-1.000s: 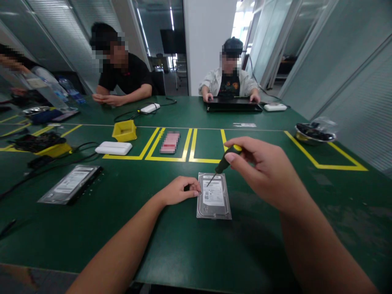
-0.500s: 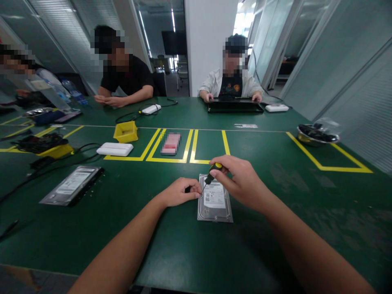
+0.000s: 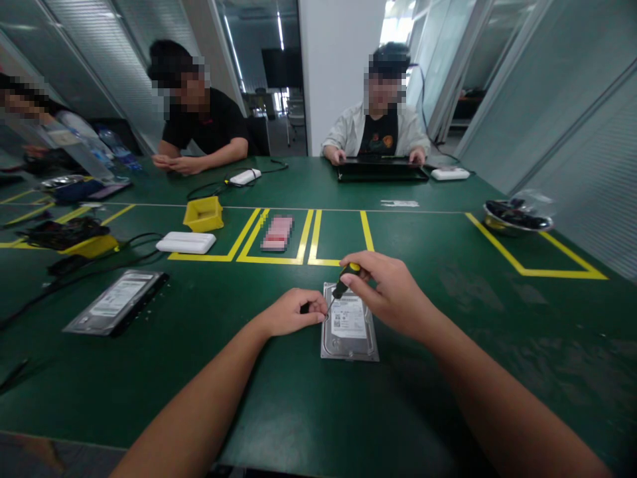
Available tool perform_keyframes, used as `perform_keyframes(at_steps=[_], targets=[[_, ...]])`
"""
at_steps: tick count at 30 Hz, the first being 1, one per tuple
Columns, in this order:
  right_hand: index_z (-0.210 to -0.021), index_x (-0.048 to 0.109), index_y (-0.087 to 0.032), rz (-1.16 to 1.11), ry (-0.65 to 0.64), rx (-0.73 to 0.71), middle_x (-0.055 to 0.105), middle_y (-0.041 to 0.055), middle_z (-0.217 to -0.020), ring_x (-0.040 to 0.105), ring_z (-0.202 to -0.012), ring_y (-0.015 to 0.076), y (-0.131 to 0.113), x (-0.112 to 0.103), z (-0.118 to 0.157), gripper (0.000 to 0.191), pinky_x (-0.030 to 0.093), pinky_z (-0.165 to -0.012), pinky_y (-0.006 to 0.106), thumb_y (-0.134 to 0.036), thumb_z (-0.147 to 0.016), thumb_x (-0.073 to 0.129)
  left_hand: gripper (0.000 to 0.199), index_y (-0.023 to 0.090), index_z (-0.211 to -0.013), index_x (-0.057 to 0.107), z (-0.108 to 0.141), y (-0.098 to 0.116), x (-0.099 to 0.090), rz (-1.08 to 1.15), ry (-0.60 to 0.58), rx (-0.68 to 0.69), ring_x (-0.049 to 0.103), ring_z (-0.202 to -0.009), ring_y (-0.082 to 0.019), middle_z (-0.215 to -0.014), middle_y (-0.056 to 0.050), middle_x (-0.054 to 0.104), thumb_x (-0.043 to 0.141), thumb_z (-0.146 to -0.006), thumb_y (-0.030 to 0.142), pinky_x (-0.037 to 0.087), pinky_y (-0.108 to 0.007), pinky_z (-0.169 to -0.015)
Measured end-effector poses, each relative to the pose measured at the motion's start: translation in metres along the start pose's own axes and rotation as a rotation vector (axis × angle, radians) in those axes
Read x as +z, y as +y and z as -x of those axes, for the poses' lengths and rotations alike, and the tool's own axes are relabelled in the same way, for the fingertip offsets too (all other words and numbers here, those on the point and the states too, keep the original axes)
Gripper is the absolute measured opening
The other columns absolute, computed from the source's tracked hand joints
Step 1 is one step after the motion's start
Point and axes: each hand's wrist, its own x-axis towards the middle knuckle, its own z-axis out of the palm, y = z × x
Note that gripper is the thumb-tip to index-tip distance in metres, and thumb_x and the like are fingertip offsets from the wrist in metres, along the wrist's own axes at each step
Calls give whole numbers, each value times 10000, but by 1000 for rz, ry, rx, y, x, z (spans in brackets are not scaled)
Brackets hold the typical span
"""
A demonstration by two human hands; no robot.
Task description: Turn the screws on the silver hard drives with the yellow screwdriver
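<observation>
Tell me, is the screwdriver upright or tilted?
Tilted: held in the right hand, the screwdriver slants, its tip down and left of its handle, at the hard drive.

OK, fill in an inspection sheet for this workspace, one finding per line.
Surface: green table, marked with yellow tape; small pale bits beside the far-left hard drive.
Things in use: near hard drive lies flat, label up; screwdriver tip at its left edge.
Clutter: yellow tray, white box, metal bowl of dark items.
Hands: right hand grips the screwdriver; left hand has its fingertips at the near drive's left edge; whether they pinch anything is unclear.
Cables: black cable across the table's left side; nothing seen over the near drive.
Surroundings: people seated across the table; glass partitions behind.
</observation>
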Motion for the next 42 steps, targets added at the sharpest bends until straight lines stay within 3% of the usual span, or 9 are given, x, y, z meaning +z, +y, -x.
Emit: perform_keyframes(at_steps=[12,24,32,42], targets=[[-954,660,-151,71,82,170,630,28,-761,537,-667,143,0,5,-1,213,384,-637,282,-335,-895,570,133,146,-898,644,-1,4,-1,-9,5,-26,539,-701,-116,-768,7,607,629,-868,274,423,-231,-673],[-825,606,-167,188,148,223,601,19,-680,512,-603,138,2,12,0,236,357,-593,283,-395,-883,599,142,144,-904,640,-1,0,0,3,4,-27,533,-702,-116,-774,5,606,618,-877,281,420,-233,-674],[-979,687,-144,167,75,104,636,65,-836,558,-760,171,-4,3,1,267,401,-700,303,-355,-943,526,143,140,-903,634,0,0,0,23,-2,-44,534,-715,-122,-780,-1,605,610,-876,278,420,-241,-685],[-1087,635,-162,-56,9,0,644,10,-830,567,-685,117,-8,-4,2,221,433,-659,259,-271,-901,588,140,145,-888,627,-1,2,-1,8,-15,-34,543,-727,-128,-783,3,609,611,-877,284,423,-248,-704]])
